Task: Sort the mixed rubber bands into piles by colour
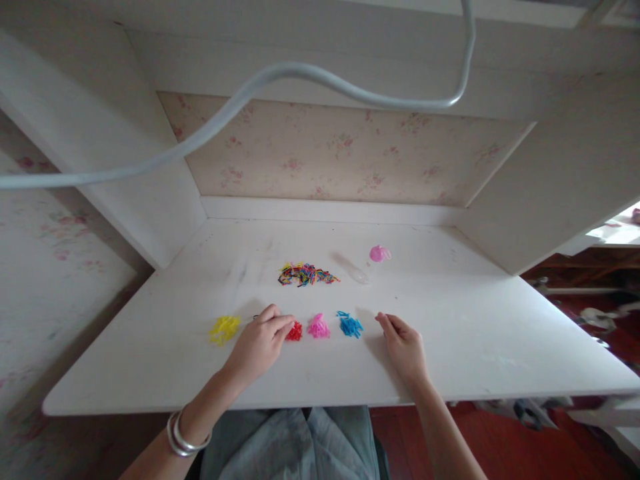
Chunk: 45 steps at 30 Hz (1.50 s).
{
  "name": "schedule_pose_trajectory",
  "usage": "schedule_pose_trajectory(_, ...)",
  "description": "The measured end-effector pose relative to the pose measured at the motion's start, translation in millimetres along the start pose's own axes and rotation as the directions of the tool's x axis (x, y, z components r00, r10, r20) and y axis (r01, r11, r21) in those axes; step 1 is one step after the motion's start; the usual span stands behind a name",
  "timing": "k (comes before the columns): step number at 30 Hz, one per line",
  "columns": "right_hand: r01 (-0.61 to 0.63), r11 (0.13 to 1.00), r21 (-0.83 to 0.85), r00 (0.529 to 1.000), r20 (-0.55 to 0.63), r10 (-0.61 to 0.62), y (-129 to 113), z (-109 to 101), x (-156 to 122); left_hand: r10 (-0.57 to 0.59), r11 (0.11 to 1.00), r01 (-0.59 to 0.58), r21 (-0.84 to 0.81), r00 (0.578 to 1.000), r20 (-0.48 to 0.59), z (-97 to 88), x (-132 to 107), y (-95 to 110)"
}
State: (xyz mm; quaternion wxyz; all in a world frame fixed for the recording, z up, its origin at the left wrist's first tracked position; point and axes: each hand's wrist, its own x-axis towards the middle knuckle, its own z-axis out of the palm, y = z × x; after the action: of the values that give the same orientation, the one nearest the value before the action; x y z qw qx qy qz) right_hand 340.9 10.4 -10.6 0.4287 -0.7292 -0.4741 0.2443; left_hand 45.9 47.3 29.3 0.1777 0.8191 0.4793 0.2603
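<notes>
My left hand (265, 337) is over the front of the table, its thumb and forefinger pinched together beside a small red pile (295, 331). Whatever lies between those fingertips is too small to make out. A dark bit (255, 317) shows just behind this hand, mostly covered by it. To the right of a blue pile (351, 325), my right hand (404, 347) has its fingers closed in a pinch; their content cannot be seen. Between red and blue sits a pink pile (319, 327), and a yellow pile (225, 329) lies left. All look like small elastic bands.
Farther back, a mixed multicoloured heap (307, 274) lies on the white table (465, 333). Right of it are a clear item (356, 272) and a pink rounded thing (379, 253) with a loop. A white cable (300, 70) crosses above; side panels flank the table.
</notes>
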Motion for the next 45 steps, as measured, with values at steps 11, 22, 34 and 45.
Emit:
schedule_pose_trajectory(11,0.023,0.999,-0.032,0.999,0.027,-0.022,-2.0,2.9,-0.4,-0.270,0.962,0.263,-0.070,0.886,-0.376,-26.9,-55.9,-43.1)
schedule_pose_trajectory(22,0.034,0.999,-0.016,0.989,0.147,-0.032,-29.5,23.5,14.9,-0.566,0.824,0.499,-0.269,0.708,-0.423,-21.6,-76.6,-82.0)
schedule_pose_trajectory(34,0.396,0.674,-0.624,0.910,0.363,-0.199,-111.7,115.7,64.0,-0.442,0.895,0.413,-0.169,0.764,-0.470,-22.2,-82.9,-77.2)
schedule_pose_trajectory(45,0.397,0.576,-0.714,0.909,0.390,-0.143,-109.2,129.1,70.5,-0.395,0.917,0.374,-0.141,0.795,-0.461,-22.5,-80.2,-76.1)
